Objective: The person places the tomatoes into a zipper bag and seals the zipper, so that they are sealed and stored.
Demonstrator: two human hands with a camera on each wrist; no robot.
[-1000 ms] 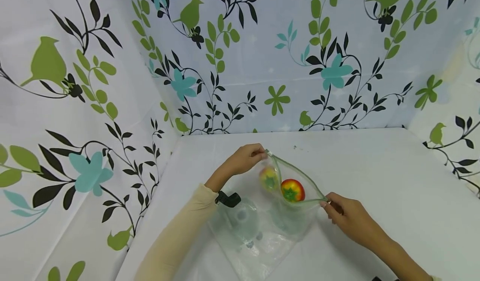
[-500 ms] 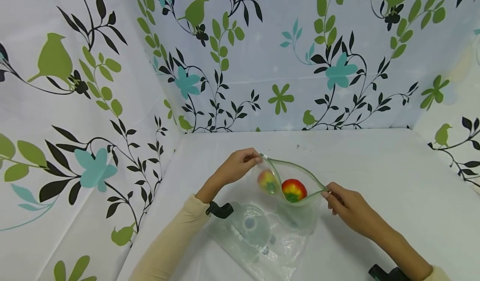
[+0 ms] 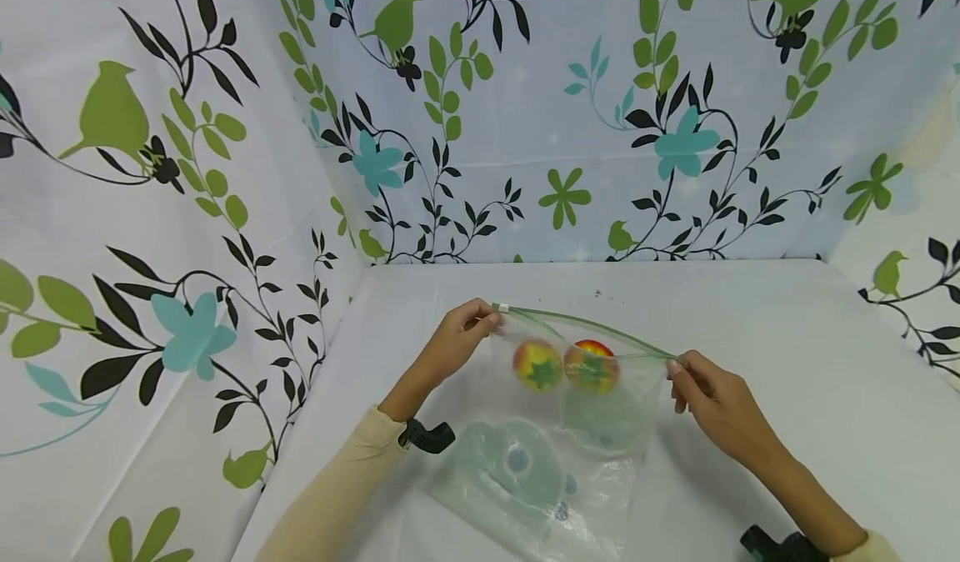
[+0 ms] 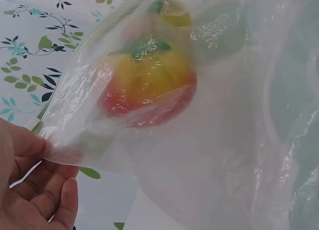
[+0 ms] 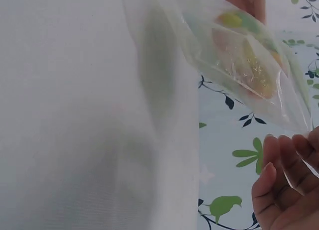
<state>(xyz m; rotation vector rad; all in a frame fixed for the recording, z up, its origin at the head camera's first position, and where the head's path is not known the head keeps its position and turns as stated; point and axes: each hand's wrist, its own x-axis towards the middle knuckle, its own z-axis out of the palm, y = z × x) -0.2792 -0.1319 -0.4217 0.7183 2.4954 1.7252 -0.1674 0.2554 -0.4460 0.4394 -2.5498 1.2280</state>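
A see-through plastic zip bag (image 3: 517,495) with a green zip strip along its top is held up over the white table. Two red and yellow toy tomatoes with green star-shaped tops, one on the left (image 3: 537,365) and one on the right (image 3: 591,367), sit inside near the mouth. My left hand (image 3: 461,337) pinches the top left corner, beside a white slider (image 3: 503,308). At the other end of the strip, my right hand (image 3: 712,399) grips the top right corner. In the left wrist view a toy tomato (image 4: 149,85) shows through the film.
The white table (image 3: 825,362) reaches back to a patterned cloth wall (image 3: 495,170) with leaves and birds. Another such cloth stands at the left side. Black wrist mounts sit on the left wrist (image 3: 429,437) and right wrist (image 3: 780,545).
My hands have moved apart, the left hand to the left and the right hand slightly right. The bag's mouth has narrowed from a wide gap to nearly a straight line.
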